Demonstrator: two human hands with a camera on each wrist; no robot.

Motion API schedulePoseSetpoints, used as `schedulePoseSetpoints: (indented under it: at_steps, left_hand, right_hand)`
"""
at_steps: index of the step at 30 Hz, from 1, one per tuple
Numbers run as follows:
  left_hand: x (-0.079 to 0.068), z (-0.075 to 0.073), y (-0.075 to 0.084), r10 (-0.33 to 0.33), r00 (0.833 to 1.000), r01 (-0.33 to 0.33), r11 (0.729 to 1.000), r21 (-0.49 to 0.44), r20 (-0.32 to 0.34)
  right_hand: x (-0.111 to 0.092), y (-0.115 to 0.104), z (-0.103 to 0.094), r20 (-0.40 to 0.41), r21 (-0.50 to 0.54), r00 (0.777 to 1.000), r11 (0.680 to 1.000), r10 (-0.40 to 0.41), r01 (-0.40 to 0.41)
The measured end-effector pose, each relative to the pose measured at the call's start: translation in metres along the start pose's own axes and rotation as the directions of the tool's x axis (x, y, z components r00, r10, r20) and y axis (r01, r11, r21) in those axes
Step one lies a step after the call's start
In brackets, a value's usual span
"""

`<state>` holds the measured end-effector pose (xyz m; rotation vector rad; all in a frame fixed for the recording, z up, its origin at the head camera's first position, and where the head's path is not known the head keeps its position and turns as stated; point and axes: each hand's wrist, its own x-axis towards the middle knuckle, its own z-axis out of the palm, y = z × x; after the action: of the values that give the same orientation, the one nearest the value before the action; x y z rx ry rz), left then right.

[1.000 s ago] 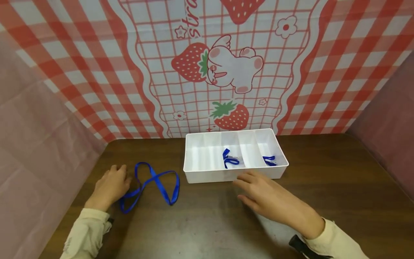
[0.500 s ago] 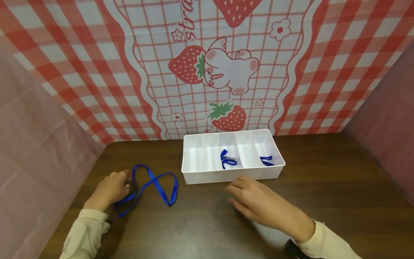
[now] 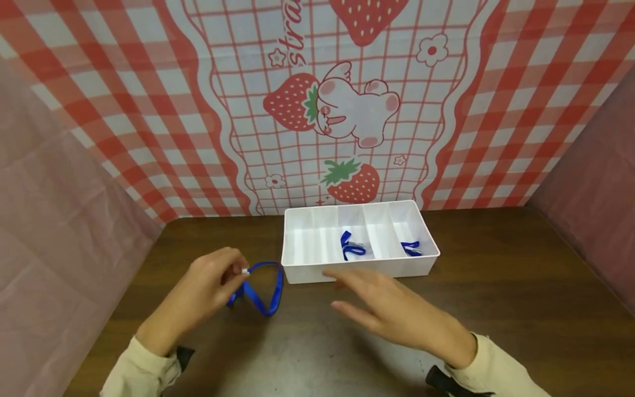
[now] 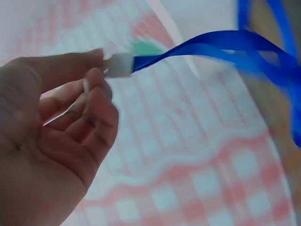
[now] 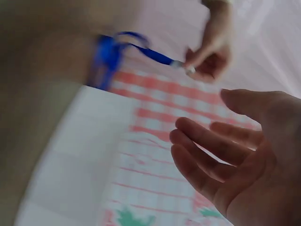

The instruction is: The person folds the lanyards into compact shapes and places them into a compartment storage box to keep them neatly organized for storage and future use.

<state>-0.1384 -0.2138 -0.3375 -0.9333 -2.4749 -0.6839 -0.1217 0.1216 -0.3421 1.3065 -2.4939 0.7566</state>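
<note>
A blue lanyard (image 3: 275,295) hangs from my left hand (image 3: 208,284), left of the white tray. In the left wrist view, thumb and fingertips pinch the lanyard's end by its white clip piece (image 4: 120,65), and the blue strap (image 4: 211,44) trails off to the right. My right hand (image 3: 382,306) is held in front of the tray's near wall, fingers spread loosely and holding nothing. From the right wrist view, this hand (image 5: 235,160) has a gap between thumb and fingers, and the left hand with the lanyard shows beyond it.
A white divided tray (image 3: 307,273) stands at the back of the dark wooden table (image 3: 521,286). One folded blue lanyard (image 3: 353,249) lies in its middle compartment, another blue lanyard (image 3: 412,248) in the rightmost. Behind rises a red-and-white strawberry cloth (image 3: 268,149).
My left hand has taken hold of the lanyard's end, lifted it and moved right, drawing the strap off its spread loops. The right hand has shifted slightly left.
</note>
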Motion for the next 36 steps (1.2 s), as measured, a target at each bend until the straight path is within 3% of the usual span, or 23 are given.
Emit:
schedulePoseSetpoints:
  at_steps: [3,6,10,13,21,25,28,31,36]
  left_hand:
    - [0.011,0.0,0.027,0.079,0.996,-0.084,0.989,-0.123,-0.044]
    - [0.021,-0.001,0.051,0.131,0.989,-0.144,0.963,-0.227,-0.07]
    - [0.033,-0.003,0.077,0.164,0.984,-0.176,0.927,-0.33,-0.064]
    - [0.038,-0.005,0.091,0.159,0.985,-0.17,0.918,-0.359,-0.062]
    - [0.046,-0.006,0.108,0.119,0.982,-0.164,0.919,-0.359,-0.146]
    - [0.046,-0.004,0.111,0.108,0.99,-0.13,0.941,-0.311,-0.09]
    - [0.043,-0.005,0.113,0.075,0.997,-0.079,0.971,-0.226,-0.027]
    - [0.037,-0.008,0.117,0.044,0.998,-0.038,0.984,-0.174,0.035]
    - [0.033,-0.009,0.121,0.099,0.991,-0.083,0.982,-0.171,0.089]
  right_hand:
    - [0.016,-0.006,-0.019,-0.081,0.131,0.996,0.991,0.049,-0.038]
    - [0.028,-0.014,-0.029,-0.116,0.253,0.992,0.967,0.057,-0.026]
    - [0.034,-0.023,-0.026,-0.045,0.404,0.999,0.915,0.018,0.002]
    - [0.035,-0.027,-0.021,-0.01,0.486,1.0,0.874,-0.019,0.021]
    - [0.033,-0.029,-0.025,-0.107,0.595,0.993,0.798,-0.039,0.096]
    - [0.032,-0.03,-0.026,-0.109,0.537,0.993,0.838,-0.041,0.094]
    - [0.032,-0.03,-0.025,-0.109,0.474,0.993,0.877,-0.035,0.083]
    - [0.032,-0.031,-0.024,-0.089,0.489,0.996,0.87,-0.028,0.068]
    - [0.028,-0.029,-0.025,-0.05,0.563,0.997,0.824,-0.054,0.073]
